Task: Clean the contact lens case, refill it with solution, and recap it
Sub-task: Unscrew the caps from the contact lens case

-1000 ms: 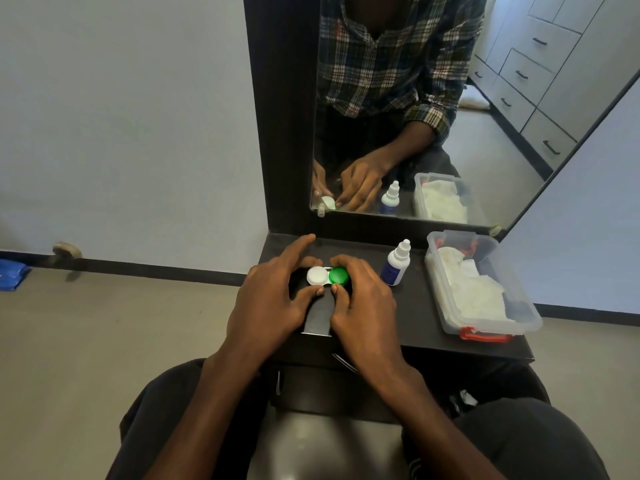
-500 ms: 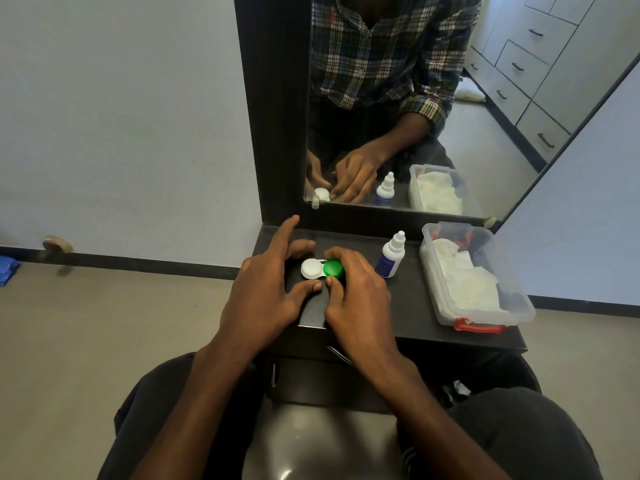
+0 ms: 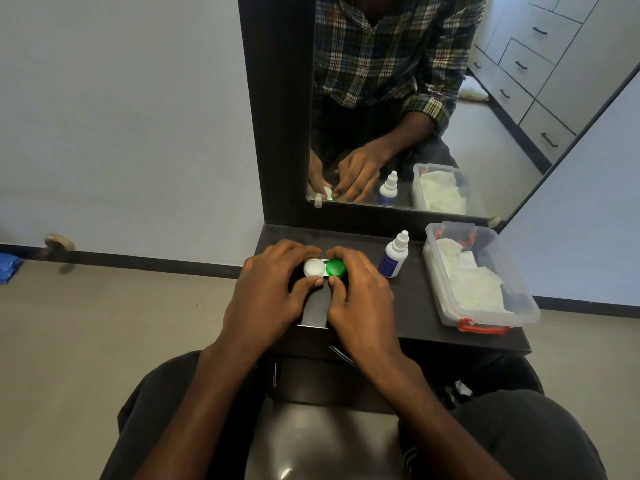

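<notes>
Both hands have closed in on the contact lens case (image 3: 325, 268) on the dark counter (image 3: 415, 306): left hand (image 3: 270, 292) now curls round its white cap (image 3: 312, 267), right hand (image 3: 360, 292) grips the green cap (image 3: 335, 267), apparently poised to unscrew; solution bottle (image 3: 393, 259) stands untouched

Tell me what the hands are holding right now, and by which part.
The contact lens case: left hand grips its white-capped end, right hand its green-capped end.
</notes>
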